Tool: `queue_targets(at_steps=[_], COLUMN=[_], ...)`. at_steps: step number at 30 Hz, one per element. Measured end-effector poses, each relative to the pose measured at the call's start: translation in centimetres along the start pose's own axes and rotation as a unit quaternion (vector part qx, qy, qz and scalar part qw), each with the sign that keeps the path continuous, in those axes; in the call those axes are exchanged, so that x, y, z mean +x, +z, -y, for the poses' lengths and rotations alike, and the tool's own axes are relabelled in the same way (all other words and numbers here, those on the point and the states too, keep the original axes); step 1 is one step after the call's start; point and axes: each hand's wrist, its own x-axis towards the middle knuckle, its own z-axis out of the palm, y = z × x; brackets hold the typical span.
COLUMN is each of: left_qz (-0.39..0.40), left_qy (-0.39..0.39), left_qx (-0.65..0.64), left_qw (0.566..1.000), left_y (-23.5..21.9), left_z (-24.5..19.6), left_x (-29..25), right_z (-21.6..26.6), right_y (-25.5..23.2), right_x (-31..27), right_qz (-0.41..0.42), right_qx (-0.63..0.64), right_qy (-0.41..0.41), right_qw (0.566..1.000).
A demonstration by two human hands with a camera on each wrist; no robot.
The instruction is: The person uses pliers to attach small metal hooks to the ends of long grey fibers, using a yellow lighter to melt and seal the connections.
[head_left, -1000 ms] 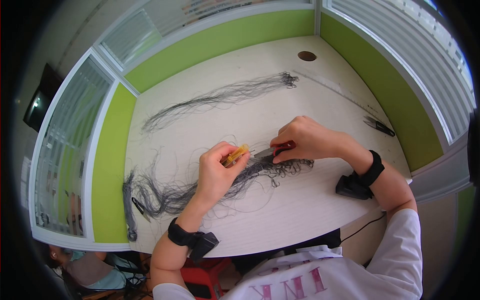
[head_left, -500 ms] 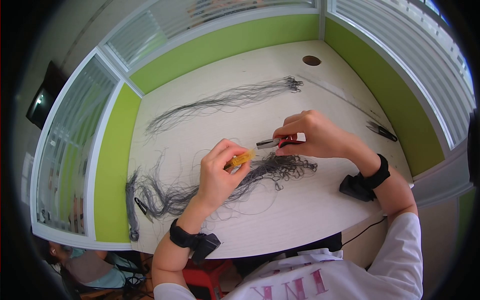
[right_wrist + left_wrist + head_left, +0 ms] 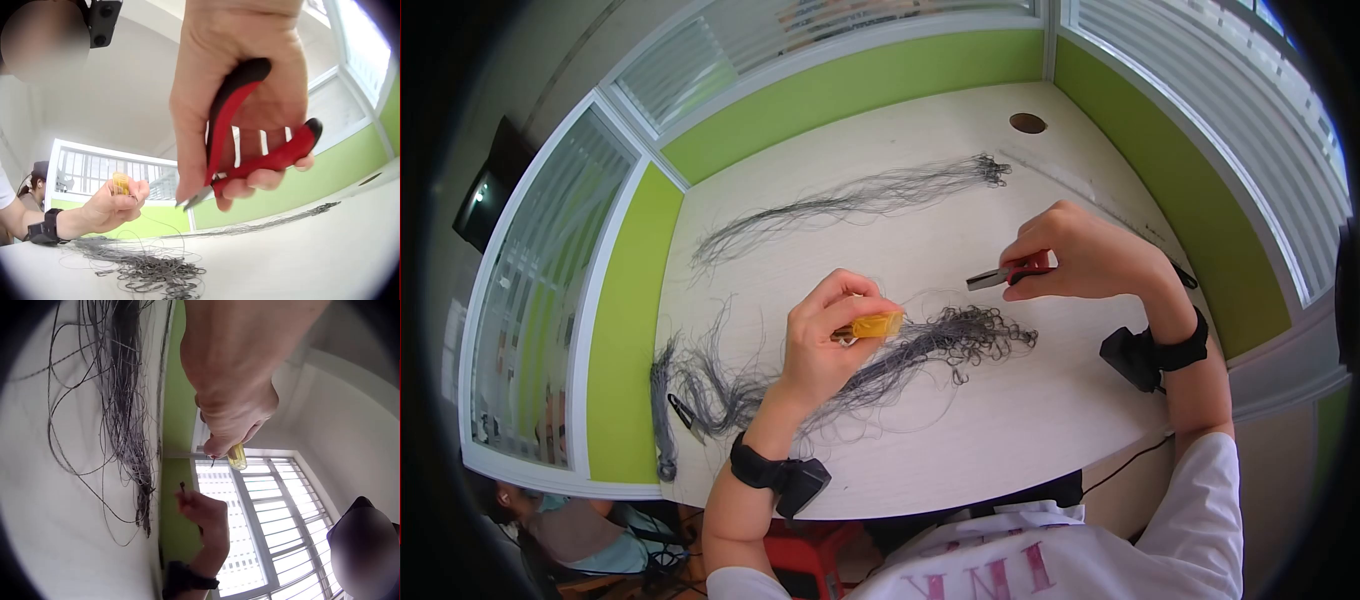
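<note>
My left hand (image 3: 815,335) pinches a small translucent yellow tool (image 3: 875,324) between thumb and fingers. In the right wrist view, a thin dark strand trails from near that hand. My right hand (image 3: 1090,255) grips pliers with red and black handles (image 3: 228,128); their handles stand spread apart in the palm. To the right of the yellow tool and apart from it, the pliers' metal nose (image 3: 988,280) points left. Below both hands lies a tangled bundle of dark strands (image 3: 880,375) with many hook-shaped ends (image 3: 980,330) at its right.
Farther back lies a second strand bundle (image 3: 830,195). At the left edge are a folded dark bundle (image 3: 662,420) and black thread snips (image 3: 685,412). A clear ruler (image 3: 1090,187) lies at right, near a round desk hole (image 3: 1028,123). Green partitions (image 3: 850,95) border the desk.
My right hand has drawn the pliers up and right, away from the yellow tool. My left hand has shifted slightly left, and the yellow tool has turned in it.
</note>
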Motion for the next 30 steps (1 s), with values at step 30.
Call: queue_targets(at_steps=[30], left_qz=[0.037], left_qy=[0.023], left_qx=[-0.072], left_qw=[0.996], left_y=[-0.1], left_z=[-0.6], left_x=[0.0], right_z=[2.1], right_y=[2.8], right_x=[0.8], right_qz=[0.079], right_qx=[0.282], right_qy=[-0.105], right_qw=[0.950])
